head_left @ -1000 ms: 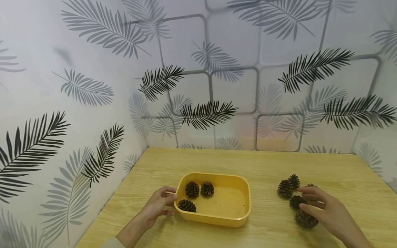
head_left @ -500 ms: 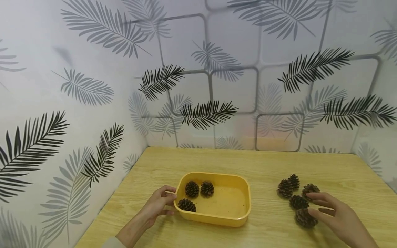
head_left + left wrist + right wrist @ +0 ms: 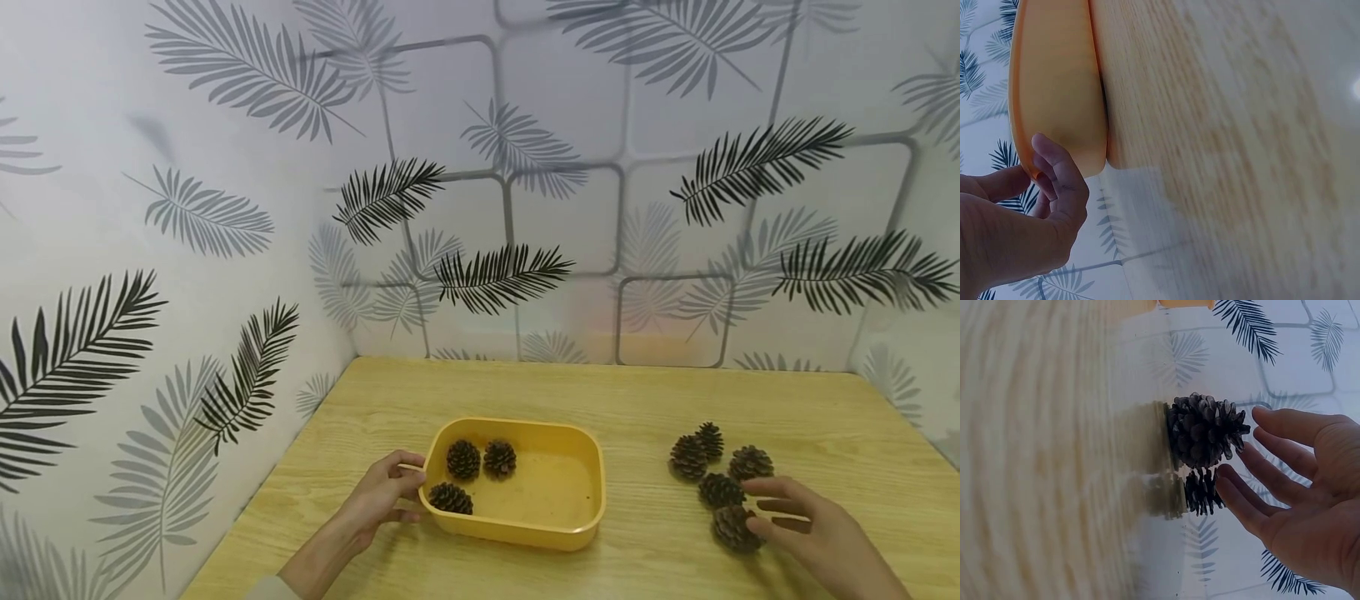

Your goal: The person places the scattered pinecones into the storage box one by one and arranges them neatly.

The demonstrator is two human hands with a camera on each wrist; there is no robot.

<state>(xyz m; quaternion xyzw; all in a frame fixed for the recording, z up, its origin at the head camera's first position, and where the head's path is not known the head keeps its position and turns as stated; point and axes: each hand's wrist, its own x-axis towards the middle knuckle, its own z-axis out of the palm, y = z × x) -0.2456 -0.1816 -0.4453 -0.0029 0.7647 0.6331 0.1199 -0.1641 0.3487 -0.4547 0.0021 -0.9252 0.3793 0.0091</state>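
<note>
My left hand (image 3: pixel 386 496) holds the left end of a yellow plastic box (image 3: pixel 540 532), its thumb and fingers at the rim and outer wall. In the left wrist view the thumb meets the rim while curved fingers lie against the wall. Inside the box, three brown pine cones (image 3: pixel 463 459) are grouped at the left. My right hand (image 3: pixel 828 533) is at the right beside several loose pine cones, its fingers spread and slightly bent. Nearest to its fingertips is the front pine cone (image 3: pixel 735 529). In the right wrist view a pine cone (image 3: pixel 1200 431) sits just off the fingertips.
The loose cones cluster on a wood-grain table (image 3: pixel 637 400) right of the box, with a small pine cone (image 3: pixel 709 439) at the back. Behind and to the left rise pale walls (image 3: pixel 562 217) with a feather-leaf pattern.
My right hand has drawn back slightly to the right and toward me, uncovering the rightmost pine cone. The left hand, the box and the cones look unmoved.
</note>
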